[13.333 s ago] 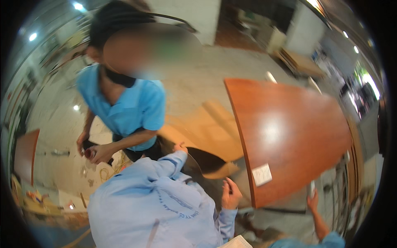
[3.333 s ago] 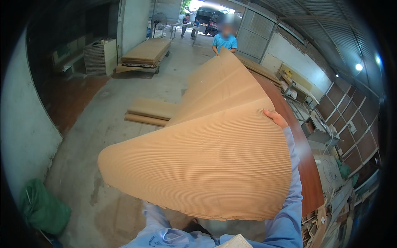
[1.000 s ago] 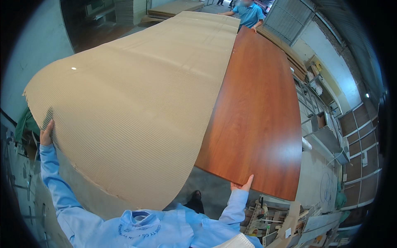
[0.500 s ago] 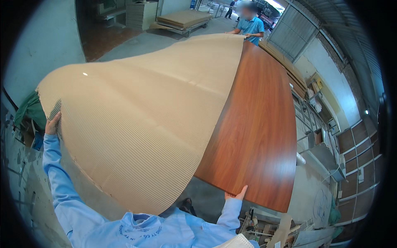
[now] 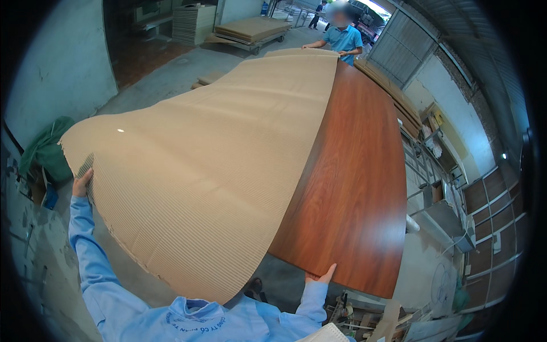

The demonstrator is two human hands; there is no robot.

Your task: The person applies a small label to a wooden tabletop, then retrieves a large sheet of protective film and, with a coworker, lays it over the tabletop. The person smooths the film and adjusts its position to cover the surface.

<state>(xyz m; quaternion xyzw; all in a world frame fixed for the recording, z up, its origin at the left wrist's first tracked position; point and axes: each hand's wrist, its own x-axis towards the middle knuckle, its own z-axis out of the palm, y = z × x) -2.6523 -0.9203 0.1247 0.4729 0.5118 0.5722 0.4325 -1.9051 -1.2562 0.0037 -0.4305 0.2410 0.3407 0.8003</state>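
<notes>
A large sheet of tan corrugated cardboard (image 5: 199,165) spreads across the middle and left, bowed and partly over a glossy reddish-brown wooden board (image 5: 353,188). My left hand (image 5: 83,182) grips the sheet's left edge, where a small bent part shows its darker side. At the near edge of the board, my right hand (image 5: 323,275) is closed on it, thumb on top and fingers hidden below. A person in a blue shirt (image 5: 345,40) stands at the far end with both hands at the far edge of the cardboard.
Stacked flat sheets lie on a low cart (image 5: 253,31) at the back. A green cloth bundle (image 5: 48,149) is at the far left. Metal racks (image 5: 424,162) stand right of the board, and scrap pieces (image 5: 364,319) lie near my right arm.
The cardboard has sunk lower and flatter, uncovering some floor behind it. My left hand has moved slightly right and nearer with its edge. The board and my right hand have shifted slightly nearer.
</notes>
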